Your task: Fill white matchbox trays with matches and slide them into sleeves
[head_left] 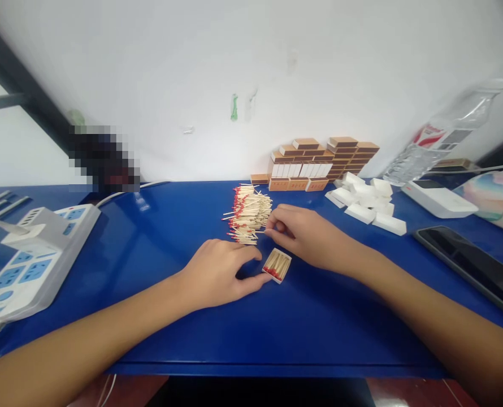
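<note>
My right hand (296, 229) is pinched at the right side of a loose pile of red-tipped matches (249, 212). A single matchstick (260, 232) sticks out leftward from its thumb and fingertips. Just below stands a small white matchbox tray (290, 261), its row of matches (277, 263) lying with their red heads toward me. My left hand (220, 271) rests on the blue table to the tray's left, thumb and forefinger apart. The thumb tip touches the tray's near left edge, and the other fingers are bent downward, partly hidden.
Matchbox sleeves (304, 169) are stacked against the wall. Several white trays (364, 198) lie heaped at the right, near a leaning plastic bottle (442, 135), a white device (440, 199) and a phone (472, 263). A power strip (35, 265) sits at the left on the blue table (167, 345).
</note>
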A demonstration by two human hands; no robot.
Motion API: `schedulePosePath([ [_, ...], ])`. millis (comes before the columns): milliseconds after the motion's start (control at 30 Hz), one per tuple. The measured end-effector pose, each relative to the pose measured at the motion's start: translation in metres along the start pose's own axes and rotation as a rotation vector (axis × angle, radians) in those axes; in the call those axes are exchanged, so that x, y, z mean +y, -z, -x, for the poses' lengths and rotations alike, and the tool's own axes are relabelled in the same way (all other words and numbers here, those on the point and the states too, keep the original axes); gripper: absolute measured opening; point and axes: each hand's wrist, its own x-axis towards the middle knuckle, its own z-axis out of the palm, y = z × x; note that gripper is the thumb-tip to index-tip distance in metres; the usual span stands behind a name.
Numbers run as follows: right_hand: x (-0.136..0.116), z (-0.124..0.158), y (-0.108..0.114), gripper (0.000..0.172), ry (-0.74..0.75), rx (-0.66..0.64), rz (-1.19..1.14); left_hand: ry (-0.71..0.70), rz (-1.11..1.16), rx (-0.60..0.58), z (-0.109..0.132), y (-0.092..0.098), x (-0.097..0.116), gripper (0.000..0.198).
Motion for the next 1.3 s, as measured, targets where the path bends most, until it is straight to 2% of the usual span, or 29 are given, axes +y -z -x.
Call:
schedulePosePath([
  [200,0.015,0.003,0.025,0.013,0.012,-0.1,0.043,0.007,-0.025,0.031,0.001,0.0,-0.002,0.03],
  [367,0.021,0.005,0.036,0.014,-0.011,-0.165,0.0,-0.114,0.01,0.073,0.004,0.004,-0.001,0.027],
  [500,0.018,0.007,0.041,0.013,-0.034,-0.237,-0.039,-0.281,0.03,-0.03,0.005,0.007,0.0,0.028],
  [600,0.014,0.009,0.045,0.013,-0.052,-0.327,-0.104,-0.329,-0.011,-0.065,0.006,0.007,0.0,0.028],
  [800,0.011,0.01,0.049,0.019,-0.043,-0.398,-0.131,-0.299,-0.062,0.043,0.004,0.006,-0.005,0.024],
  [933,0.004,0.012,0.054,0.021,-0.069,-0.503,-0.139,-0.191,-0.049,0.097,0.003,0.005,-0.004,0.028],
  [1100,-0.008,0.015,0.05,0.018,-0.114,-0.572,-0.17,-0.075,-0.027,-0.008,0.002,0.004,-0.001,0.051],
  [1300,-0.012,0.019,0.04,0.019,-0.059,-0.548,-0.131,-0.059,-0.03,-0.065,0.001,-0.001,-0.001,0.04],
])
